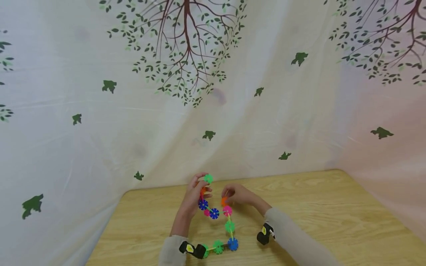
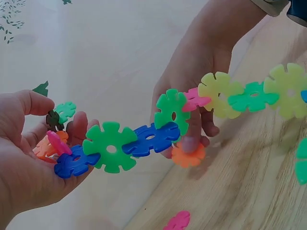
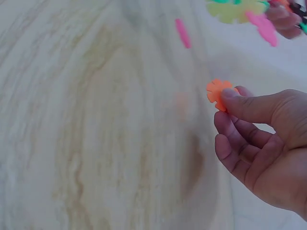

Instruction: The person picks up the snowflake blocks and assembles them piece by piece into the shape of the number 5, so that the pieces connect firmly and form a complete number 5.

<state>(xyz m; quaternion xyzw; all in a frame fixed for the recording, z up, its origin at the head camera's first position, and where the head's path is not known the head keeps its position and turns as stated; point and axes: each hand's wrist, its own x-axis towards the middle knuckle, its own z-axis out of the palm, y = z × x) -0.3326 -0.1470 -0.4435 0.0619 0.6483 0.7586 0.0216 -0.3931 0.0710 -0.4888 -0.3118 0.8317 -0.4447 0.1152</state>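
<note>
A chain of slotted, flower-shaped plastic discs hangs from my left hand [image 1: 190,197], whose fingers hold its far end near a dark disc [image 2: 53,120] and an orange disc [image 2: 44,147]. Along the chain, a blue disc [image 2: 76,162], a green disc [image 2: 111,148] and another blue disc [image 2: 151,139] interlock edge to edge. Several green, pink and yellow ones follow, curving back toward the left forearm in the head view. Between thumb and fingers, my right hand [image 3: 268,139] pinches a separate orange disc [image 3: 218,93], apart from the chain.
A loose pink disc [image 2: 177,221] lies on the wood-grain table [image 1: 299,214], below the chain. Behind the table hangs a pale curtain [image 1: 233,147] printed with trees and leaves. A small black camera is strapped to each wrist.
</note>
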